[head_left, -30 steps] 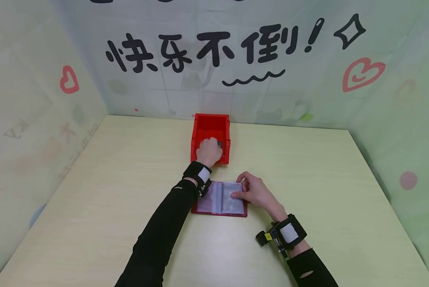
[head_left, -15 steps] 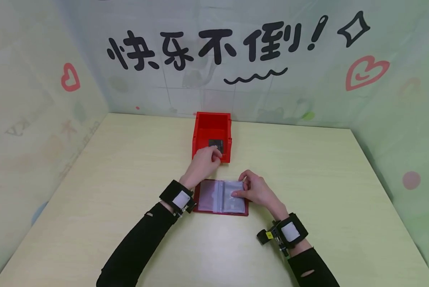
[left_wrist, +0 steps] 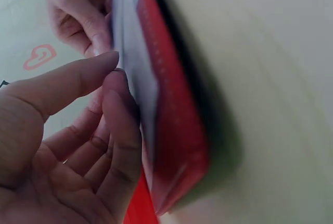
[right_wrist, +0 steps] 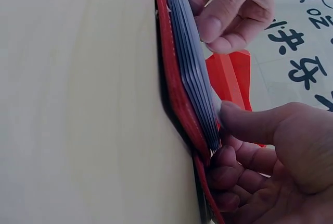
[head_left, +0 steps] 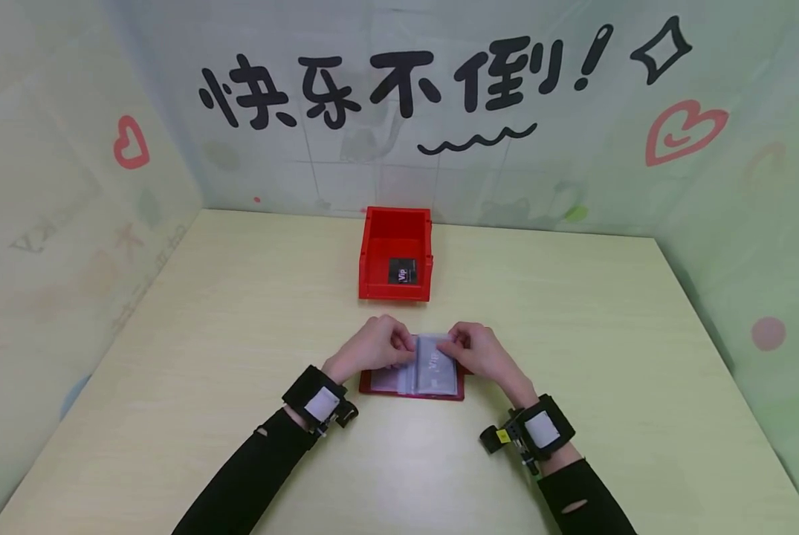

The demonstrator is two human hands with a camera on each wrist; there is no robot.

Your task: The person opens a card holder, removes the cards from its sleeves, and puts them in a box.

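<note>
A small red-covered card holder lies spread on the table, its clear sleeves facing up. White "Vip" lettering shows through the right-hand sleeve. My right hand pinches the sleeves near their upper right corner, thumb on top, fingers curled beneath in the right wrist view. Over the left half, near the fold, is my left hand. Its thumb and index fingertips nearly meet against the pages in the left wrist view; whether something thin is between them is hidden. A black "Vip" card lies in the red bin.
The bin stands just beyond the card holder, close to the printed back wall. Pale tabletop extends around both arms. Printed side walls enclose the left and right. Each wrist wears a black strap with a camera.
My left hand has come out of the bin and back to the card holder's fold, uncovering the black card. The right hand stays at the sleeve corner, where "Vip" lettering now shows.
</note>
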